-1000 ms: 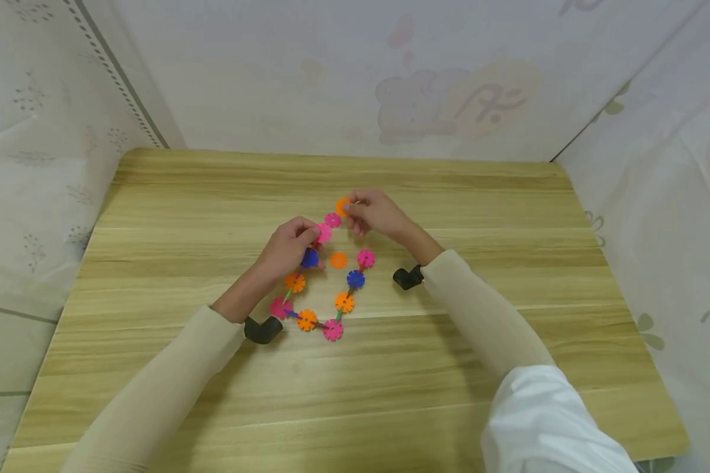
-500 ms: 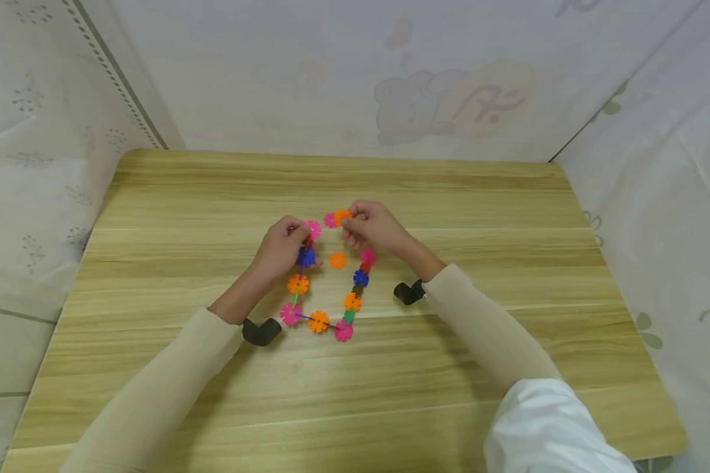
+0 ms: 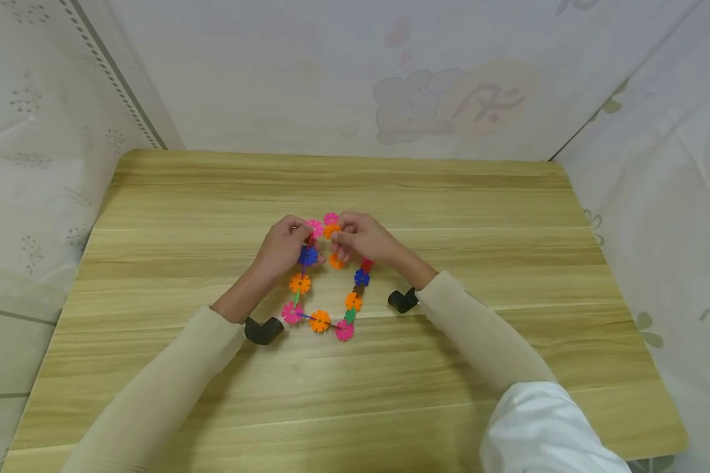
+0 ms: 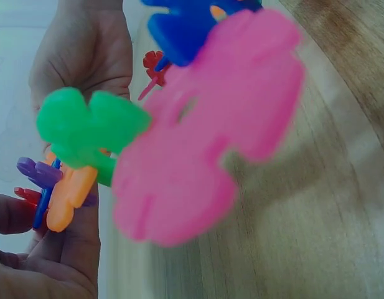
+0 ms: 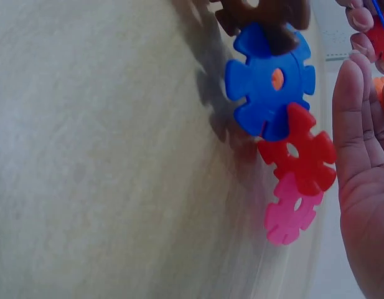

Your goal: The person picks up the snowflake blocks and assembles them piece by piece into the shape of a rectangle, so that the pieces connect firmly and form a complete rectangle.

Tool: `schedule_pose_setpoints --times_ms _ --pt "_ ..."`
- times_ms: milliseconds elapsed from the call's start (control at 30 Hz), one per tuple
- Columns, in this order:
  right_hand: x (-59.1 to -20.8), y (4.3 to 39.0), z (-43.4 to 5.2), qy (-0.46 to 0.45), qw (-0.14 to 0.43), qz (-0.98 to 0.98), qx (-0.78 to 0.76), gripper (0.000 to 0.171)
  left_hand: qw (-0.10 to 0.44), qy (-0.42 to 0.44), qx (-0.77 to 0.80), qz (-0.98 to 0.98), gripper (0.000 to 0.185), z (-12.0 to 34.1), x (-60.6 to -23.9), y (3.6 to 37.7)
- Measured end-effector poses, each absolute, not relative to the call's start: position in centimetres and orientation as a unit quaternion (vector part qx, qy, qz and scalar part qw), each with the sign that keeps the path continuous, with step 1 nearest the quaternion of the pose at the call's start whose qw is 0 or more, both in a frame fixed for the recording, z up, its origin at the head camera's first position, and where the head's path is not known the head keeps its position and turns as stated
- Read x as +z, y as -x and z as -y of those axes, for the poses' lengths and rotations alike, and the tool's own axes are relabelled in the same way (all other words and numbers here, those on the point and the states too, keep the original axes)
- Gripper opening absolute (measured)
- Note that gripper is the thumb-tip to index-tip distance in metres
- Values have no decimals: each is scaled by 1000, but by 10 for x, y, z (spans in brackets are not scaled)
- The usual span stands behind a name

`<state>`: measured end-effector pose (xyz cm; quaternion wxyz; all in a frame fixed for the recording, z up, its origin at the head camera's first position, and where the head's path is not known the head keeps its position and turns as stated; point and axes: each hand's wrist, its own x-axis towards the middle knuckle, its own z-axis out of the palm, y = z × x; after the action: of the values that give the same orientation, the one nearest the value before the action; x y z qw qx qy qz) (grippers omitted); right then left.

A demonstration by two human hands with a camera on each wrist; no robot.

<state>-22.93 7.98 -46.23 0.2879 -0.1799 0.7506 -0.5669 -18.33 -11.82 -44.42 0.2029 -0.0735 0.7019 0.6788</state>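
On the pale wood-grain bench (image 3: pixel 154 197) a chain of flat plastic snowflake discs, notched round the rim and slotted into one another (image 3: pixel 320 320), hangs in a loop between the person's two hands. Its long axis runs from the hands, at the far end, back toward the person, where the bend rests on the bench in a row of pink, orange and pink discs. The left run carries a blue disc (image 3: pixel 307 256) and an orange one below it; the right run carries a red, a blue (image 3: pixel 362 278) and an orange disc.

The left hand (image 3: pixel 284 248) pinches the pink disc at the top of its run (image 3: pixel 315 228) between thumb and fingertips. The right hand (image 3: pixel 363 240) pinches an orange disc (image 3: pixel 331 230) at the top of its own run, with a small pink disc just behind it. The two top ends sit just beside each other; whether they touch I cannot tell. A loose orange disc (image 3: pixel 335 261) lies on the bench under the right hand's fingers.

From the right wrist the blue (image 5: pixel 269 84), red and pink discs overlap in a slanted line beside the palm (image 5: pixel 366 187). From the left wrist a large blurred pink disc (image 4: pixel 207 131) and a green one fill the view.

No writing shows on the discs. The wall sheet behind bears a faded bear print (image 3: pixel 449 102) with marks too faint to read.
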Motion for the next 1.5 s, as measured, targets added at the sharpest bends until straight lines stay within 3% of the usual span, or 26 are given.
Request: schedule_pose_setpoints --times_ms 367,667,1033,1367,1500 --pt "-461 227 -77 183 287 -751 -565 18 196 87 664 -716 27 118 -445 185" --pt "-462 222 -73 200 249 -782 -535 16 171 86 602 -775 26 119 -444 185" --pt "-461 218 -67 219 208 -806 -509 17 183 88 598 -776 23 120 -441 186" --pt "-457 230 -72 203 251 -801 -504 12 179 104 638 -742 24 121 -450 184" --pt "-453 236 -77 186 271 -794 -511 20 184 111 652 -727 25 121 -454 182"
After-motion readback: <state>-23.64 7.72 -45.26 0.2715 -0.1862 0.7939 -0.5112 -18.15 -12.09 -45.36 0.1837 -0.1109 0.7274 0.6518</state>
